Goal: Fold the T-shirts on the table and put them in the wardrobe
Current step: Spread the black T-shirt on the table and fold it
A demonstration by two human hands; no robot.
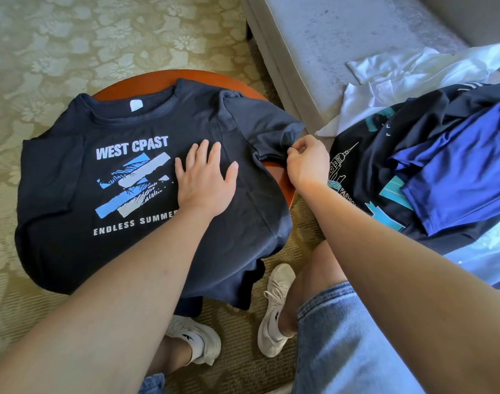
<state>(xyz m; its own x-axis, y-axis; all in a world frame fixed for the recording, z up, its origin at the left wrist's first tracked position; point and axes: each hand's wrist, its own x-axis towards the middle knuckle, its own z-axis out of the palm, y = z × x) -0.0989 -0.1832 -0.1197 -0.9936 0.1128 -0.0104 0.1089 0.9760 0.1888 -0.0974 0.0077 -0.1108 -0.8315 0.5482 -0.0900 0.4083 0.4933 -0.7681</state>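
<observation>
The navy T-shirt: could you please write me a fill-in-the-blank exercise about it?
The left hand lies flat on the navy T-shirt beside the words WEST ____.
The right hand pinches one ____ of the shirt.
The shirt is spread over a round ____.
Missing words: CPAST; sleeve; table.

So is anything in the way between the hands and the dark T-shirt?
No, nothing. The left hand lies flat on the T-shirt, and the right hand pinches its sleeve. The wardrobe is not in view.
</observation>
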